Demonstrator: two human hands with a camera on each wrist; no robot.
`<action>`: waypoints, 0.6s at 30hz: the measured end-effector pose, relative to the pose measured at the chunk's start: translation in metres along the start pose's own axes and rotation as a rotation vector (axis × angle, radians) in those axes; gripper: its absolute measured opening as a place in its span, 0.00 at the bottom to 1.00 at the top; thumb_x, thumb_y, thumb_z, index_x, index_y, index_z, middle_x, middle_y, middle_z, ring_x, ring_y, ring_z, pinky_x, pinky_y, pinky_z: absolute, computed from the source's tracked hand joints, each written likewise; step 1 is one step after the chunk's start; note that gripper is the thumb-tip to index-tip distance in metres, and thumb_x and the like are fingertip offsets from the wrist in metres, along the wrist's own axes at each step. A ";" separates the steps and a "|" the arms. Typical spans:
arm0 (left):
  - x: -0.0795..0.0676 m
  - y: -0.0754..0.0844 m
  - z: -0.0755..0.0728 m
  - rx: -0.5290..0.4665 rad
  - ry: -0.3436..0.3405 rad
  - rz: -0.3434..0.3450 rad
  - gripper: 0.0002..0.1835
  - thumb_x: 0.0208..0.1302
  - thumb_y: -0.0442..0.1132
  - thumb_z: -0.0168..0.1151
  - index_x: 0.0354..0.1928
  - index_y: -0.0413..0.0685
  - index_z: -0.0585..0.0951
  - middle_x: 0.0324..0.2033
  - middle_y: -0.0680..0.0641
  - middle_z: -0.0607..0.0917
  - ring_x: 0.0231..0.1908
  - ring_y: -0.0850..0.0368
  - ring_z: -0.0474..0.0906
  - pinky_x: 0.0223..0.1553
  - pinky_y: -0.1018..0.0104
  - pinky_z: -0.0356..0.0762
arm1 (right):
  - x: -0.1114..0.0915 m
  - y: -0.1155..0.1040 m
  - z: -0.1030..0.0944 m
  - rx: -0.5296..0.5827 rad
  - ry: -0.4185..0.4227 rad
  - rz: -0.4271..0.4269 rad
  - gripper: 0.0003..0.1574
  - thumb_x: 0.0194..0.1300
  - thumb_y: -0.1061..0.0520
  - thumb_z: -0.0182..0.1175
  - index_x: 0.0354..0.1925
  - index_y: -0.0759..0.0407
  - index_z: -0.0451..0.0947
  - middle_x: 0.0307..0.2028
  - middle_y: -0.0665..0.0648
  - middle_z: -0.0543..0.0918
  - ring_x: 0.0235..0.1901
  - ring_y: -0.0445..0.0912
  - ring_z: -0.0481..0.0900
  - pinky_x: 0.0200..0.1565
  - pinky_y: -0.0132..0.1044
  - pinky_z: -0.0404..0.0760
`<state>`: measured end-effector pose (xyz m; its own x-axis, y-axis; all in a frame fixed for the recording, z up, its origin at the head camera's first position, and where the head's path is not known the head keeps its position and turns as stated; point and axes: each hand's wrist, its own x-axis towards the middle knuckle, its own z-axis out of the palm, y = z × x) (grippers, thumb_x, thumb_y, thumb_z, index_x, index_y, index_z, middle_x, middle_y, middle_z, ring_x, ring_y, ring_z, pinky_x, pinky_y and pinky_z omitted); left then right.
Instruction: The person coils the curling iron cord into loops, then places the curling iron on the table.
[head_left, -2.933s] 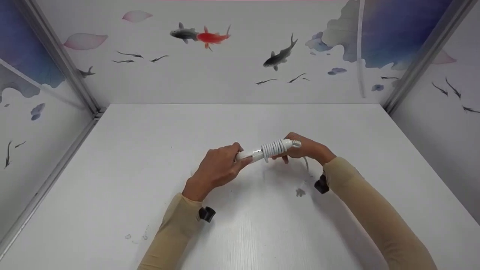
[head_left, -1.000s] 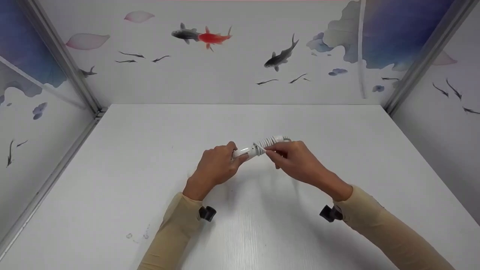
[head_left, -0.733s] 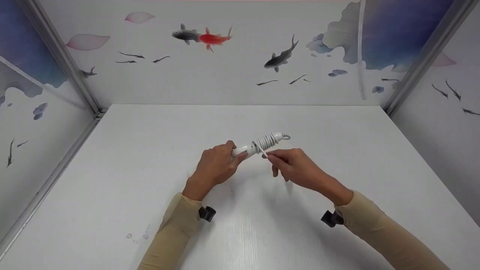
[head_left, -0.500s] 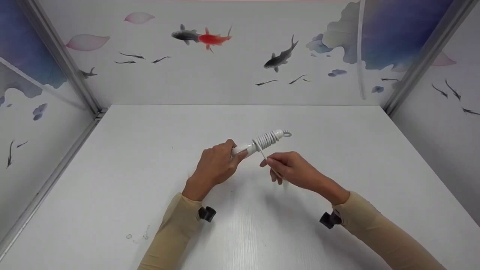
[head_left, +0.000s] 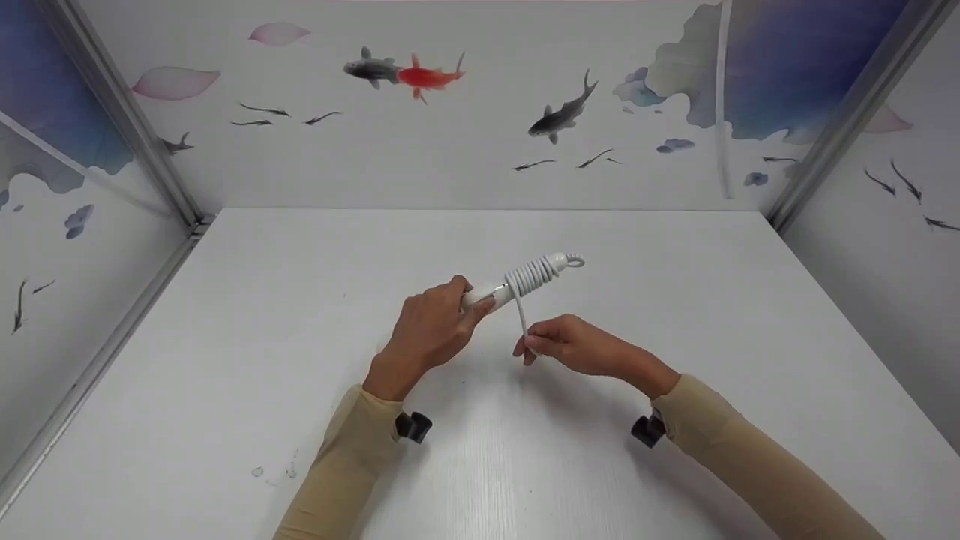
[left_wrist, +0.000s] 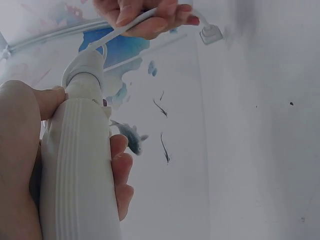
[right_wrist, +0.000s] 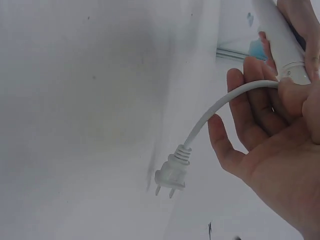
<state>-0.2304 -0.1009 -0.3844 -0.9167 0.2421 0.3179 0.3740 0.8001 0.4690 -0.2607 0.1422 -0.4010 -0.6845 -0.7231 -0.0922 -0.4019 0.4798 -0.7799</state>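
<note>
My left hand [head_left: 431, 326] grips a white, rod-shaped electric appliance [head_left: 501, 294] above the table; its exact kind is unclear. Lengthwise ridges run along its body [left_wrist: 82, 170] in the left wrist view. Several turns of its white power cord [head_left: 531, 276] wrap the end beyond my left hand, with a small loop at the tip. Pinched between thumb and fingers of my right hand [head_left: 581, 346], the cord's free length [head_left: 521, 313] runs down from the coil. A two-prong plug [right_wrist: 172, 172] hangs from it in the right wrist view, just past my fingers.
A white tabletop [head_left: 225, 337] lies beneath both hands. Walls printed with fish and leaves [head_left: 480, 150] enclose its back and sides, with metal posts [head_left: 142, 127] at the corners. A black wrist device [head_left: 415, 426] sits on the left sleeve.
My right hand has come from the appliance's far end round to its near side, drawing the cord down toward me. The coiled end has tilted slightly away. My left hand keeps its grip.
</note>
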 end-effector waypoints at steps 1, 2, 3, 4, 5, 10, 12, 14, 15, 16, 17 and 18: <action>0.000 0.000 0.001 -0.003 -0.001 0.001 0.22 0.73 0.53 0.55 0.47 0.38 0.79 0.29 0.45 0.83 0.25 0.55 0.72 0.28 0.62 0.71 | 0.001 0.001 0.000 -0.016 -0.005 0.007 0.18 0.79 0.56 0.49 0.51 0.63 0.82 0.42 0.59 0.88 0.47 0.48 0.83 0.59 0.54 0.76; 0.000 0.000 0.001 -0.005 -0.003 0.002 0.22 0.73 0.53 0.55 0.47 0.39 0.79 0.29 0.45 0.83 0.25 0.55 0.72 0.29 0.62 0.71 | 0.003 0.003 -0.001 -0.032 -0.008 0.017 0.18 0.79 0.55 0.49 0.51 0.63 0.83 0.42 0.59 0.88 0.48 0.49 0.83 0.59 0.54 0.76; 0.001 0.000 0.001 -0.008 -0.006 0.001 0.22 0.73 0.53 0.55 0.47 0.38 0.79 0.29 0.45 0.83 0.25 0.55 0.72 0.29 0.62 0.71 | 0.004 0.004 -0.001 -0.051 -0.007 0.028 0.18 0.78 0.54 0.50 0.51 0.62 0.83 0.42 0.59 0.88 0.48 0.49 0.83 0.59 0.54 0.76; 0.001 0.000 0.001 -0.010 -0.007 -0.001 0.22 0.74 0.54 0.55 0.47 0.39 0.79 0.29 0.45 0.83 0.25 0.55 0.73 0.29 0.62 0.71 | 0.007 0.006 -0.001 -0.069 -0.004 0.042 0.18 0.78 0.53 0.50 0.50 0.60 0.84 0.41 0.59 0.89 0.48 0.49 0.83 0.59 0.54 0.76; 0.001 0.000 0.001 -0.013 -0.006 -0.002 0.22 0.74 0.54 0.55 0.47 0.39 0.79 0.29 0.45 0.83 0.25 0.55 0.73 0.29 0.61 0.72 | 0.010 0.008 -0.002 -0.086 0.005 0.059 0.19 0.78 0.51 0.50 0.49 0.59 0.85 0.40 0.58 0.89 0.47 0.49 0.83 0.57 0.52 0.77; -0.001 0.000 -0.001 -0.034 0.001 0.000 0.22 0.74 0.54 0.54 0.47 0.40 0.78 0.31 0.45 0.84 0.27 0.55 0.74 0.31 0.61 0.73 | 0.022 0.016 -0.004 -0.129 0.060 0.144 0.21 0.78 0.47 0.51 0.43 0.57 0.86 0.29 0.53 0.85 0.36 0.44 0.79 0.46 0.42 0.76; -0.001 0.001 -0.001 -0.042 0.000 0.010 0.21 0.74 0.53 0.54 0.47 0.40 0.78 0.31 0.45 0.84 0.27 0.55 0.74 0.31 0.61 0.74 | 0.025 0.020 -0.006 -0.126 0.076 0.150 0.22 0.78 0.47 0.51 0.41 0.58 0.86 0.26 0.51 0.81 0.31 0.43 0.76 0.41 0.39 0.75; -0.001 0.002 -0.001 -0.046 -0.008 0.023 0.20 0.74 0.53 0.55 0.47 0.40 0.78 0.31 0.45 0.84 0.27 0.55 0.74 0.31 0.61 0.74 | 0.028 0.024 -0.009 -0.122 0.082 0.151 0.22 0.78 0.48 0.51 0.40 0.59 0.86 0.24 0.50 0.78 0.29 0.42 0.73 0.37 0.38 0.73; -0.001 0.003 -0.001 -0.047 -0.013 0.032 0.20 0.74 0.52 0.55 0.47 0.39 0.78 0.30 0.45 0.84 0.27 0.55 0.74 0.31 0.62 0.73 | 0.029 0.026 -0.010 -0.116 0.087 0.152 0.22 0.78 0.48 0.51 0.39 0.59 0.86 0.23 0.50 0.77 0.28 0.42 0.72 0.36 0.37 0.72; -0.001 0.003 0.000 -0.040 -0.019 0.043 0.20 0.74 0.52 0.56 0.47 0.39 0.79 0.30 0.45 0.84 0.26 0.55 0.73 0.30 0.63 0.73 | 0.030 0.027 -0.012 -0.112 0.090 0.151 0.21 0.78 0.49 0.51 0.39 0.59 0.86 0.24 0.50 0.77 0.28 0.42 0.71 0.36 0.37 0.72; -0.001 0.003 0.000 -0.038 -0.026 0.054 0.20 0.73 0.52 0.56 0.47 0.39 0.79 0.30 0.45 0.84 0.26 0.56 0.73 0.30 0.63 0.73 | 0.031 0.029 -0.014 -0.106 0.091 0.148 0.20 0.77 0.50 0.52 0.41 0.60 0.85 0.25 0.52 0.78 0.28 0.42 0.72 0.37 0.37 0.72; -0.001 0.003 0.000 -0.034 -0.034 0.065 0.20 0.73 0.52 0.56 0.46 0.39 0.79 0.30 0.45 0.84 0.25 0.56 0.73 0.30 0.63 0.73 | 0.032 0.030 -0.016 -0.092 0.093 0.148 0.18 0.77 0.51 0.52 0.44 0.60 0.84 0.27 0.54 0.79 0.29 0.43 0.72 0.38 0.37 0.72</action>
<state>-0.2283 -0.0989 -0.3835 -0.8942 0.3123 0.3208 0.4373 0.7630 0.4761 -0.3050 0.1416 -0.4176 -0.7917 -0.5944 -0.1409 -0.3433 0.6238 -0.7021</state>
